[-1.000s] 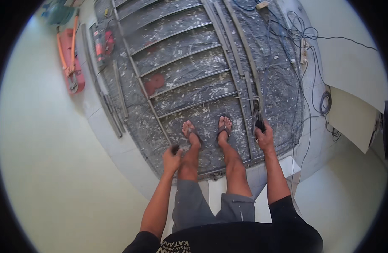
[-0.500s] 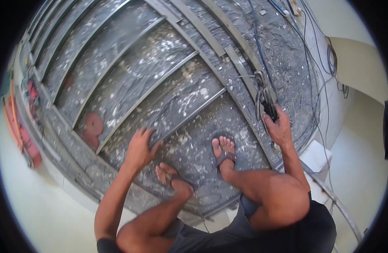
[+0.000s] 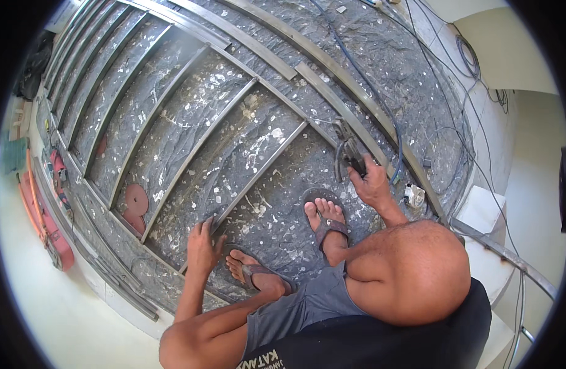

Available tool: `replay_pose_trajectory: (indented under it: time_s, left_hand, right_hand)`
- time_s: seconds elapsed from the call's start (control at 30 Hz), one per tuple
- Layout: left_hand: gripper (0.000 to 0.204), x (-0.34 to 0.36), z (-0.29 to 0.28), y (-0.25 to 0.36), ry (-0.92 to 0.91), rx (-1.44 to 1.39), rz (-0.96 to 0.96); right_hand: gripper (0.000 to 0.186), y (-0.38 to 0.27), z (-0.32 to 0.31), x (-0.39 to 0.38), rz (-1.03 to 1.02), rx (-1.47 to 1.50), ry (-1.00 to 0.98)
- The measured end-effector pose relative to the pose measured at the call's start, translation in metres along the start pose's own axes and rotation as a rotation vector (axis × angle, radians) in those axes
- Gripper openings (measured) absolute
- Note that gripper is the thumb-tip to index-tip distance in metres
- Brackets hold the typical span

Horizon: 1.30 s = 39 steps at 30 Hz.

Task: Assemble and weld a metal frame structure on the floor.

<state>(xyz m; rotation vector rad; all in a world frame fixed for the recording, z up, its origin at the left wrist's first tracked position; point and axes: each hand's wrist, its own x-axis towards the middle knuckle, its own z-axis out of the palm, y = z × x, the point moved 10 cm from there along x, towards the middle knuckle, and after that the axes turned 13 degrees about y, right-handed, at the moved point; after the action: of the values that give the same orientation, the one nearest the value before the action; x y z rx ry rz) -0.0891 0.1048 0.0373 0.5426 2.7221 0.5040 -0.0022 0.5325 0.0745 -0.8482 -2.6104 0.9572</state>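
Observation:
My right hand is wrapped round a black electrode holder with a thin rod in its jaws, held just beside the right rail of a welded steel ladder-like frame. My left hand is at the lower end of the nearest crossbar, fingers loosely apart and resting by it; a dark shape behind the fingertips is unclear. My sandaled feet are inside the frame on a paint-spattered dark sheet. Red discs lie between crossbars. Loose flat steel bars lie alongside.
Orange-handled bolt cutters on a red case, a power tool and steel lengths are at left. Cables, a white block and a metal tube are at right, near a pale panel.
I have gone from standing to a low squat. My left hand has moved onto the crossbar's end. The electrode holder in my right hand has come closer to the frame's right rail.

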Motion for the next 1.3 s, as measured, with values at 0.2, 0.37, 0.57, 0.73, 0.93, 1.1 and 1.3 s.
replay_pose_trajectory:
  time_s: [0.2,0.37,0.57,0.73,0.93,1.1,1.3]
  left_hand:
    - [0.044,0.000,0.023,-0.002,0.233,0.031,-0.003]
    - [0.032,0.014,0.023,0.003,0.245,0.008,0.026]
    - [0.026,0.015,0.022,0.002,0.257,-0.006,0.063]
    - [0.024,0.015,0.019,0.004,0.292,-0.032,0.077]
    - [0.023,0.015,0.019,0.004,0.289,-0.017,0.094]
    - [0.023,0.014,0.018,0.003,0.308,-0.014,0.101]
    - [0.022,0.015,0.019,0.004,0.290,-0.019,0.091]
  right_hand:
    - [0.026,0.011,0.019,-0.014,-0.028,0.003,0.001]
    - [0.024,0.017,0.024,-0.012,-0.031,0.009,0.006]
    - [0.024,0.009,0.021,-0.012,-0.029,0.028,-0.001]
    - [0.024,0.010,0.023,-0.013,-0.034,0.034,-0.001]
    - [0.023,0.010,0.025,-0.014,-0.051,-0.008,0.002]
    - [0.024,0.013,0.028,-0.014,-0.030,0.013,-0.017]
    - [0.022,0.008,0.023,-0.018,-0.060,-0.028,-0.009]
